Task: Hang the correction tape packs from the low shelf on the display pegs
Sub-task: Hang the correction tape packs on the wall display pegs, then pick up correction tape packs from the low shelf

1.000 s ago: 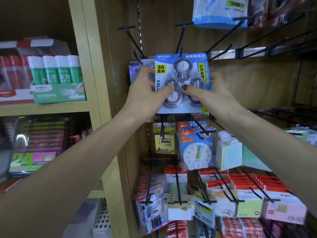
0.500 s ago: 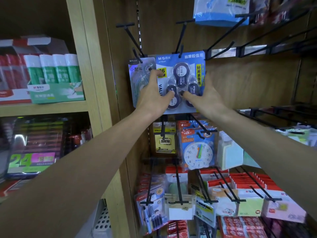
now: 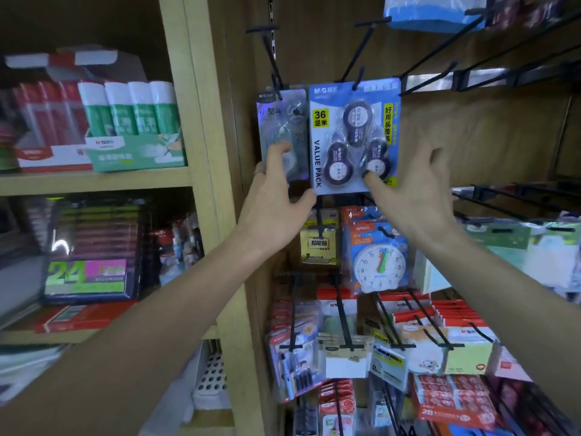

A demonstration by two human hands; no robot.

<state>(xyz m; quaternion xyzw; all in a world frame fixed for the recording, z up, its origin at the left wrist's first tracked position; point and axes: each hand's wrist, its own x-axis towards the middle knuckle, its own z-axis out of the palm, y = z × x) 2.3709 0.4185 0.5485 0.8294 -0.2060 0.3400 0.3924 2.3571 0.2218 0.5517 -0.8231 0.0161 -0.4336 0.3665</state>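
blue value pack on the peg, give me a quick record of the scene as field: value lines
pack: blue value pack, three dark tape rolls in it, hanging on a black peg
neighbour: paler tape pack hanging beside it, to its left
left hand: left hand open, thumb at the value pack's lower left corner, fingers over the paler pack
right hand: right hand open, one fingertip on the pack's lower right roll
below: toy clock pack on a lower peg

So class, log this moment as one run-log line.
blue pack: hanging on peg | left hand: open, at its lower corner | right hand: open, fingertip touching
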